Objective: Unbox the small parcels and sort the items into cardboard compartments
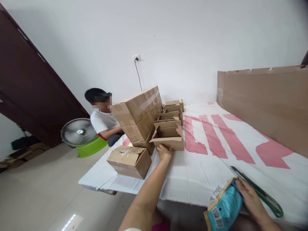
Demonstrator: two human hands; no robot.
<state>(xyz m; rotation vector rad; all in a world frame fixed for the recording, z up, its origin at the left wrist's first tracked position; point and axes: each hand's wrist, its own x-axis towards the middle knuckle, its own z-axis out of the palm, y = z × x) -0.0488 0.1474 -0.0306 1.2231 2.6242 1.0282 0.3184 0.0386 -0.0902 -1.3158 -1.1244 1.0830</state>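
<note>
Through my remote feed, my right hand (251,199) grips a teal packet (225,207), its long axis slanting from upper right to lower left, well right of and nearer me than the open box (171,142) my left hand (165,152) touches, pinching or not I cannot tell.
</note>
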